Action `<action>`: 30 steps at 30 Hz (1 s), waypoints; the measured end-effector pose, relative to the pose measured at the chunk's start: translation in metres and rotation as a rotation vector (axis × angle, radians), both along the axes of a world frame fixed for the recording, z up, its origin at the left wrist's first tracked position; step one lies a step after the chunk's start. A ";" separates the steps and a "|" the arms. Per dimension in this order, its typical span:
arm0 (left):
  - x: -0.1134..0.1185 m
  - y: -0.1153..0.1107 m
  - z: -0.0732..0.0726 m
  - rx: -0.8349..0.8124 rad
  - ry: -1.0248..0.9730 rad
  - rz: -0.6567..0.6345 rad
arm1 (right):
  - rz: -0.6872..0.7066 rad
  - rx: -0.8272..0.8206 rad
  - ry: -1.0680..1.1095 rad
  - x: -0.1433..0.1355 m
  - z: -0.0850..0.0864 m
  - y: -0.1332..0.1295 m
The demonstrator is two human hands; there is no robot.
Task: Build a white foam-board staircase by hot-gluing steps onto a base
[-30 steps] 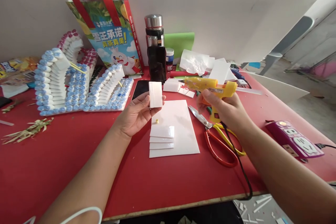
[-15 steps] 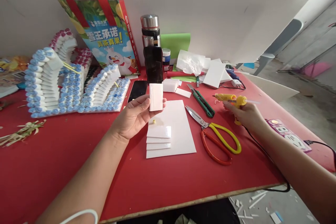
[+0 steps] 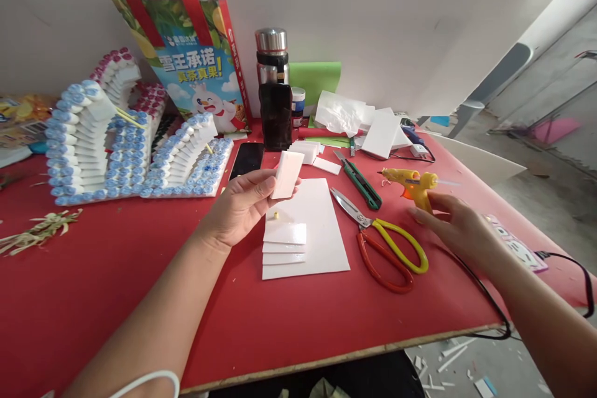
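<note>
Between the thumb and fingers of my left hand (image 3: 245, 205) is a small white foam-board piece (image 3: 286, 175), held tilted above the table. Beneath it a white foam-board sheet (image 3: 321, 224) carries stepped white strips (image 3: 284, 234) and a tiny yellow piece (image 3: 276, 215). On the right, my right hand (image 3: 450, 217) is at the handle of a yellow hot glue gun (image 3: 410, 180), its fingers loose and apart. The gun's nozzle points left. Scissors (image 3: 368, 224) with red and yellow handles lie between the sheet and that hand.
A green utility knife (image 3: 359, 180) lies behind the scissors. At the back stand a steel flask (image 3: 272, 62) and a printed bag (image 3: 200, 68). Blue-and-white models (image 3: 93, 149) occupy the left. A power strip (image 3: 517, 245) and black cord (image 3: 480, 292) are at right.
My right hand has drawn back toward the right and loosened from the glue gun, which stays in nearly the same place. My left hand has turned the foam-board piece to a slant.
</note>
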State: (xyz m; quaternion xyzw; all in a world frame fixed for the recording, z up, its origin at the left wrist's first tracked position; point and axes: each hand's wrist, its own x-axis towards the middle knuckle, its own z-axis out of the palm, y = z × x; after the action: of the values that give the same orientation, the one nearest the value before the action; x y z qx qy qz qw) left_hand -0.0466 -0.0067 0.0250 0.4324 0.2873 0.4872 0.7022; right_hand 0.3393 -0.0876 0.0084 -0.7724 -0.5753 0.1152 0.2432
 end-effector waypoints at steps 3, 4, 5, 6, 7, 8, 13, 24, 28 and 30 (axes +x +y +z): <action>0.001 -0.005 0.005 0.116 0.157 0.014 | -0.080 0.062 -0.311 -0.011 0.021 -0.041; 0.002 -0.007 0.008 0.187 0.252 0.018 | -0.053 0.122 -0.338 -0.020 0.031 -0.051; 0.003 -0.009 0.012 0.281 0.354 0.032 | -0.026 0.226 -0.302 -0.031 0.042 -0.057; 0.005 -0.012 0.017 0.394 0.460 0.041 | 0.029 0.289 -0.209 -0.043 0.052 -0.059; 0.006 -0.014 0.022 0.524 0.557 0.054 | 0.122 0.337 -0.078 -0.057 0.061 -0.057; 0.008 -0.016 0.026 0.675 0.636 0.071 | 0.208 0.367 0.039 -0.071 0.069 -0.050; 0.010 -0.026 0.043 1.283 0.929 0.076 | 0.543 0.222 0.135 -0.122 0.073 -0.004; 0.001 -0.026 0.038 1.360 1.012 0.140 | 0.642 0.188 -0.041 -0.147 0.067 0.014; -0.015 -0.024 0.032 0.965 1.098 0.448 | 0.614 0.091 0.046 -0.152 0.058 0.027; -0.024 -0.025 0.024 0.628 1.178 0.439 | 0.624 0.044 0.105 -0.156 0.047 0.032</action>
State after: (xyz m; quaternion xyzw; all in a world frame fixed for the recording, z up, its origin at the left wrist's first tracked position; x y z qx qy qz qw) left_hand -0.0704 -0.0315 0.0495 0.7388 0.5462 0.3622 0.1569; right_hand 0.1831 -0.0560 0.0554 -0.5462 -0.7735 0.2114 0.2422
